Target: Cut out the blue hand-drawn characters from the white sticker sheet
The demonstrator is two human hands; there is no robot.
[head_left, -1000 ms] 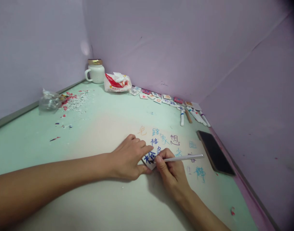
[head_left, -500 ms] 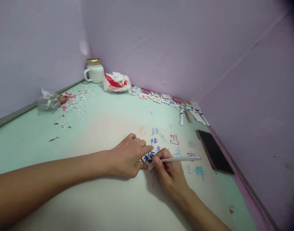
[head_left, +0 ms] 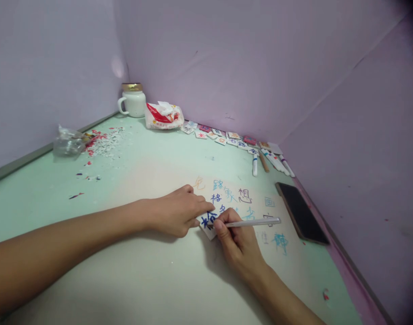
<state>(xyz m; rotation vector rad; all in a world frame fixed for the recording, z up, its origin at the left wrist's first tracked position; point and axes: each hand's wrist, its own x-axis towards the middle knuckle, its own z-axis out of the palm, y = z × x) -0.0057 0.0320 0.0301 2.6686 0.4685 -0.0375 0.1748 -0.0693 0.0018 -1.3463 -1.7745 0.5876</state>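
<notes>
A small white tile (head_left: 208, 232) with a dark blue character lies tilted on the table between my hands. My left hand (head_left: 179, 212) steadies it from the left, with the index fingertip at its upper corner and the thumb at its left edge. In a pen grip, my right hand (head_left: 238, 239) is closed on a slim silver pen-shaped tool (head_left: 255, 222). The tool's dark tip meets the tile's face near the character; its exact shape is too small to tell. My right fingers cover the tile's right side.
Coloured characters (head_left: 244, 196) mark the tabletop beyond my hands. A phone (head_left: 301, 213) lies at the right. Markers (head_left: 276, 161) and several lettered tiles (head_left: 231, 141) line the back edge. Farther left are a tissue pack (head_left: 164, 116), a lidded mug (head_left: 134, 103), shavings (head_left: 107, 144) and a plastic bag (head_left: 69, 143).
My left hand has shifted slightly left and up, and its thumb has slid up along the tile's left edge, baring more of it. My right hand and the tool have barely moved.
</notes>
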